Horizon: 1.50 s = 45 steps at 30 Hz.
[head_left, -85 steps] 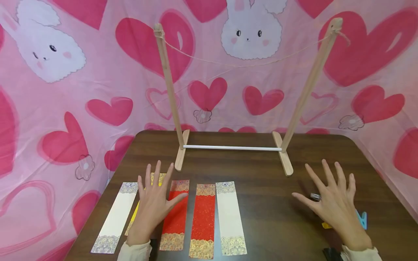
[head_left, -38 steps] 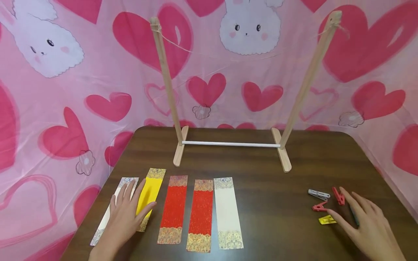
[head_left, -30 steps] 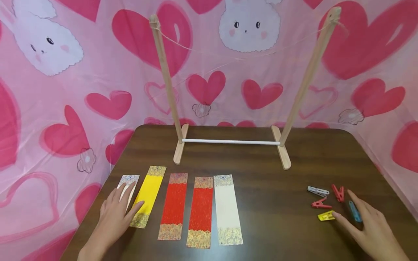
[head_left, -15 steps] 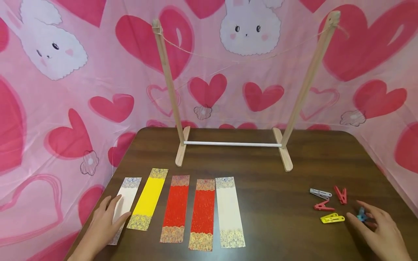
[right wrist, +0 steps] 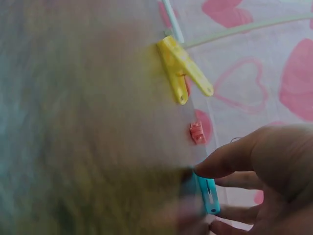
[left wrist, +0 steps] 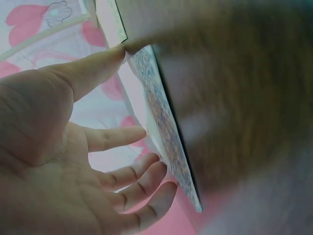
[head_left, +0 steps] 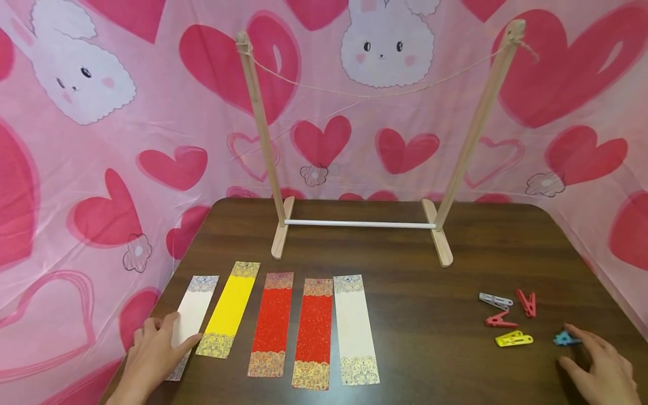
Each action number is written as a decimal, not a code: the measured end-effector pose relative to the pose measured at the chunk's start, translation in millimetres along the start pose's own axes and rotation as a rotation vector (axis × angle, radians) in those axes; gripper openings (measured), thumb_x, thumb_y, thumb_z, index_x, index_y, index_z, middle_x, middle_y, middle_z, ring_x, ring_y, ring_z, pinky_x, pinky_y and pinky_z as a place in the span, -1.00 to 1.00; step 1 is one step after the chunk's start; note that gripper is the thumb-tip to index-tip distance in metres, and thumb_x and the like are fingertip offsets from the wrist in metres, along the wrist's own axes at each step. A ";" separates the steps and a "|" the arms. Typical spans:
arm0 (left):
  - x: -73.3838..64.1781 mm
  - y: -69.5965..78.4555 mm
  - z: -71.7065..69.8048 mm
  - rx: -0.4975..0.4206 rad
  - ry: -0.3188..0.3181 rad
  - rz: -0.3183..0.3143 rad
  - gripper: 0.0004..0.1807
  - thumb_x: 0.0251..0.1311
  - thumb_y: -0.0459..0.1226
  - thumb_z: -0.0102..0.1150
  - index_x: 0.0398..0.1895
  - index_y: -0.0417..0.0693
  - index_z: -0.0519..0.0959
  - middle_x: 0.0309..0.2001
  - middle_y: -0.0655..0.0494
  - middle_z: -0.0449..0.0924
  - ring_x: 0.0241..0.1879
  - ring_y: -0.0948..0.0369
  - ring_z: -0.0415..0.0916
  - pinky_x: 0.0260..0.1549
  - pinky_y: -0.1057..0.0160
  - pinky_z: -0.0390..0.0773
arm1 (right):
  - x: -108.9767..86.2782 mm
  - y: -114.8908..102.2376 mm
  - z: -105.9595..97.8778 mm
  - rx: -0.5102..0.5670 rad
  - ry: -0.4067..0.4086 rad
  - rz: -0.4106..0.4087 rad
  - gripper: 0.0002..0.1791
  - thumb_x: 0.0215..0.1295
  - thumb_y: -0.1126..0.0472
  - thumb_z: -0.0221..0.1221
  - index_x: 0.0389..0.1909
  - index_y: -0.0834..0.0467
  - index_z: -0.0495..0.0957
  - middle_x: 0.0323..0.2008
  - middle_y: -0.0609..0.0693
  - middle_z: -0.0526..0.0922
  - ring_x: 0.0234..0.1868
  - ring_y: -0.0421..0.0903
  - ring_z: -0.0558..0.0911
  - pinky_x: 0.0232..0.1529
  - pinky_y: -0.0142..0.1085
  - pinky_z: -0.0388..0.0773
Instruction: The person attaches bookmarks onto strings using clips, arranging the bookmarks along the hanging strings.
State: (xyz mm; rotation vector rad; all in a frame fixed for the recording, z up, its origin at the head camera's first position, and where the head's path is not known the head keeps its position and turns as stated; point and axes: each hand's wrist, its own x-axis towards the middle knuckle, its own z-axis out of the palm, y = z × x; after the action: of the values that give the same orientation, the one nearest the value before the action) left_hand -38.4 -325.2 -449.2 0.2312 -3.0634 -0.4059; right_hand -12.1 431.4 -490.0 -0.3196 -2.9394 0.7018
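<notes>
Over the lower half of the leftmost white strip [head_left: 194, 309] lies my left hand [head_left: 152, 351], its thumb at the right edge and fingertips along the left. In the left wrist view the strip's patterned end [left wrist: 166, 125] shows between spread thumb and loosely bent fingers. My right hand [head_left: 602, 368] is at the table's right side, index fingertip at a blue clothespin [head_left: 566, 338], thumb apart below it. The right wrist view shows the clothespin [right wrist: 209, 193] between thumb and fingers, which are not closed round it. Near it lie a yellow clothespin [head_left: 513, 338], two red ones and a grey one [head_left: 496, 300].
Right of the white strip lie a yellow strip [head_left: 230, 306], two red strips and a cream strip [head_left: 356, 323], all with patterned ends. Behind them stands a wooden frame [head_left: 466, 152] with a sagging string [head_left: 349, 94] and a white lower rod [head_left: 359, 224].
Both hands have come down from above the table, left to the leftmost white strip, right to the clothespins. The blue clothespin has turned and shifted slightly right, towards the front.
</notes>
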 end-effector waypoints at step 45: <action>-24.1 1.8 -13.2 -0.488 0.284 0.062 -0.81 0.26 -0.39 0.26 -0.12 -0.32 0.58 -0.41 -0.11 0.73 -0.48 0.49 0.49 -0.49 0.58 0.38 | 16.9 -41.7 -37.2 0.426 0.250 -0.156 -0.75 0.20 0.39 0.35 -0.14 0.09 0.62 -0.39 -0.60 0.56 -0.34 -0.67 0.50 -0.44 -0.71 0.40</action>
State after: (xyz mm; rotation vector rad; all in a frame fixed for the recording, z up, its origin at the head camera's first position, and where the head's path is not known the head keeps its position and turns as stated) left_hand -14.0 -323.2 -436.5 0.1536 -2.5887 -0.9962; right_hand -30.5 415.0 -437.1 -0.1244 -2.4681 1.1388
